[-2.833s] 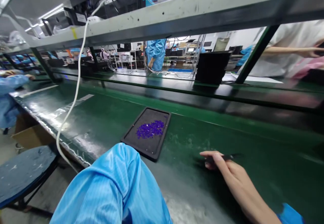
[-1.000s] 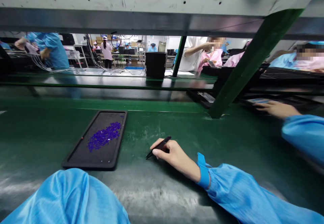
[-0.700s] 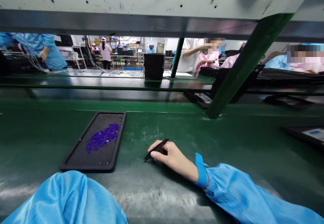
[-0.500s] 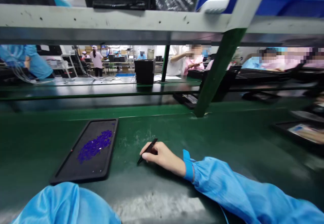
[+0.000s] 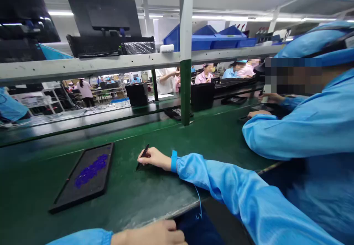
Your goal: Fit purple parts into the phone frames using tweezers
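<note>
Black tweezers, slim and slanted with the tip down, are pinched in my right hand just above the green tabletop. To the left of that hand lies a shallow black tray. A heap of small dark-blue pieces is spread along its middle; they are too small to name. At the bottom edge of the view, my left hand is by the front edge of the table, fingers curled and partly cut off. Whatever those fingers may hold is hidden.
On my right sits a co-worker in blue, arms on the table. A green-and-white post rises from the table's back and carries a shelf with monitors and blue bins. A black box stands behind.
The view has turned right and tilted up, bringing the co-worker into sight. My left hand has come into view at the bottom. The tweezers are still in my right hand.
</note>
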Demonstrator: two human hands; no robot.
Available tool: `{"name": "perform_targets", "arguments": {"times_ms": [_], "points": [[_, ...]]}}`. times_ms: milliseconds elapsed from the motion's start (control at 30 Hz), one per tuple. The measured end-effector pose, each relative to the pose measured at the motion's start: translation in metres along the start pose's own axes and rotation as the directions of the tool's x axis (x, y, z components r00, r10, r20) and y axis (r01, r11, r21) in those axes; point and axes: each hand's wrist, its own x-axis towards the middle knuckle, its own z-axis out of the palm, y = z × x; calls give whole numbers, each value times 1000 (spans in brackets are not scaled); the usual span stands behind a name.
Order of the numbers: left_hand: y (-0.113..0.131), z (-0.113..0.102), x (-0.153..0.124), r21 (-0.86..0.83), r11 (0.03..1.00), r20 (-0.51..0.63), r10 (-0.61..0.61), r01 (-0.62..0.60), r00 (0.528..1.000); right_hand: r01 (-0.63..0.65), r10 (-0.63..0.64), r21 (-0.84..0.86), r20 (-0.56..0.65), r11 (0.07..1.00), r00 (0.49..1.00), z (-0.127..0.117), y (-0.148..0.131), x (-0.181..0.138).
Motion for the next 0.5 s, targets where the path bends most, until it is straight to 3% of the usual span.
{"name": "perform_targets", "arguments": {"times_ms": [33, 100, 167, 233, 300, 367, 433, 500], "points": [[-3, -20, -2, 95, 993, -80, -56, 64, 995, 18, -18, -11, -15, 1000, 1000, -4, 1, -4], [-22, -63, -6, 220, 971, -271, -29, 91, 962, 67, -70, -39, -77, 997, 995, -13, 1, -16], [-61, -97, -6, 266, 911, -319, -224, 314, 921, 136, -147, -83, -142, 987, 979, -21, -1, -36], [-117, -113, -2, 265, 842, -307, -389, 471, 869, 225, -246, -136, -162, 965, 956, -27, -5, -58], [-179, -107, 8, 259, 764, -244, -540, 591, 805, 326, -353, -190, -129, 926, 927, -28, -10, -79], [-237, -86, 25, 254, 714, -141, -640, 653, 755, 425, -447, -232, -49, 875, 893, -24, -15, -92], [-285, -57, 47, 241, 678, -54, -705, 694, 707, 580, -580, -342, 112, 740, 807, -18, -18, -98], [-324, -25, 72, 221, 633, -7, -760, 742, 650, 666, -636, -428, 236, 611, 735, -13, -20, -98]]}}
